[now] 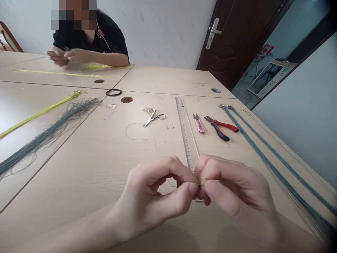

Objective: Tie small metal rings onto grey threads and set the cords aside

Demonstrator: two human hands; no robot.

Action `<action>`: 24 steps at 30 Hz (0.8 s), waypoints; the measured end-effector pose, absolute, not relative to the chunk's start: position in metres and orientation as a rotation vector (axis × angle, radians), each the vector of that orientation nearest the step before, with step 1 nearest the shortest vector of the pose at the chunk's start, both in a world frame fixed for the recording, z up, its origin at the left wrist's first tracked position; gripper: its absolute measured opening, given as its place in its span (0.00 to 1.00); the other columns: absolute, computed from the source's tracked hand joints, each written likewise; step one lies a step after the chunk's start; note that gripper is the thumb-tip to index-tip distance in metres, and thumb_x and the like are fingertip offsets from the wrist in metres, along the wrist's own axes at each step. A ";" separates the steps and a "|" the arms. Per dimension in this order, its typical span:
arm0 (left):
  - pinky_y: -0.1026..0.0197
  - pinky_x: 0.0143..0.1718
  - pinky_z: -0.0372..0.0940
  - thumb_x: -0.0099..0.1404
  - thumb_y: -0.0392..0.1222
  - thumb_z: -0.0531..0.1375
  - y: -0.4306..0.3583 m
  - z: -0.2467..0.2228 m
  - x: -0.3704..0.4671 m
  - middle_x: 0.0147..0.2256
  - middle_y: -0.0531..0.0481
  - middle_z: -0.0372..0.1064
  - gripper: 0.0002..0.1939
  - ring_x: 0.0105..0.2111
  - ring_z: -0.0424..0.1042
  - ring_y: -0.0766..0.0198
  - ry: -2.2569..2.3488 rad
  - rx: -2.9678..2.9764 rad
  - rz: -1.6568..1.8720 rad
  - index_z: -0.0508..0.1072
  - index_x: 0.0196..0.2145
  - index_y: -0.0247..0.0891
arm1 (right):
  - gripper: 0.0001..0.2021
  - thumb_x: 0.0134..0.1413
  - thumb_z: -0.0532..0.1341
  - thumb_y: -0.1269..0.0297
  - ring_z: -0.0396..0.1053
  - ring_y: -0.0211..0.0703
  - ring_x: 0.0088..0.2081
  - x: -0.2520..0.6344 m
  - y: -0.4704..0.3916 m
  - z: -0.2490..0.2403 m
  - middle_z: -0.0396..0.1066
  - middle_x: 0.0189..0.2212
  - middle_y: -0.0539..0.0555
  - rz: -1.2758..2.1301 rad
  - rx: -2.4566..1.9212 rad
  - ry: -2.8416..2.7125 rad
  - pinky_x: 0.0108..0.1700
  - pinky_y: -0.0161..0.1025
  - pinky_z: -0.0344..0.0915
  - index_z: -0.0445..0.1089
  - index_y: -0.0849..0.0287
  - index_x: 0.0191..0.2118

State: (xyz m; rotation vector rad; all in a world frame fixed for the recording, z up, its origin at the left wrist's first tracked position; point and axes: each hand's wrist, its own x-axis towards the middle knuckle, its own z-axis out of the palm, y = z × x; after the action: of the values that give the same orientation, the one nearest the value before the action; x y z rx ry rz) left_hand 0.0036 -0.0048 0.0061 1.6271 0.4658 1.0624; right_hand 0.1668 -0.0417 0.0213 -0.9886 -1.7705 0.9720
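My left hand (160,193) and my right hand (237,196) meet fingertip to fingertip above the table, over the lower end of a clear ruler (185,137). Each pinches a thin dark thread (200,184) between thumb and forefinger, and a short bit of it shows between the thumbs. A fine strand also shows within the loop of my left fingers. Beyond my hands lie pink thread snips (198,123), pliers (221,128) with red and black handles, and small silver scissors (152,118).
Grey-green thread bundles lie at left (52,130) and right (263,154), beside a yellow bundle (39,112). A black hair tie (113,92) sits near a round table hole (126,99). Across the table, a person in black (113,38) handles something small near yellow threads (97,66).
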 end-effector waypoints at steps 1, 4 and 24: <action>0.71 0.26 0.66 0.55 0.22 0.56 -0.004 0.006 0.004 0.24 0.53 0.71 0.10 0.25 0.70 0.71 0.465 1.626 1.063 0.69 0.27 0.35 | 0.09 0.56 0.51 0.73 0.58 0.32 0.24 0.167 -0.042 0.021 0.60 0.22 0.47 0.969 -0.987 -1.772 0.26 0.32 0.58 0.58 0.59 0.25; 0.70 0.25 0.67 0.55 0.23 0.56 -0.004 0.006 0.004 0.25 0.53 0.71 0.09 0.25 0.70 0.71 0.464 1.624 1.061 0.69 0.27 0.35 | 0.09 0.57 0.50 0.72 0.59 0.32 0.25 0.167 -0.042 0.021 0.60 0.22 0.47 0.974 -0.983 -1.770 0.27 0.32 0.58 0.58 0.59 0.26; 0.71 0.22 0.60 0.59 0.29 0.56 0.001 -0.001 0.001 0.22 0.54 0.65 0.06 0.22 0.63 0.73 0.579 1.752 1.052 0.67 0.26 0.35 | 0.06 0.56 0.54 0.73 0.62 0.30 0.24 0.165 -0.040 0.019 0.63 0.24 0.46 0.925 -1.038 -1.651 0.24 0.29 0.59 0.61 0.58 0.28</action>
State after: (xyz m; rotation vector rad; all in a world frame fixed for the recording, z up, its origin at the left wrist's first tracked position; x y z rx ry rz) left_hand 0.0015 0.0007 -0.0005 1.7524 0.5790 1.0517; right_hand 0.1650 -0.0400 0.0187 -1.0381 -1.6507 0.9250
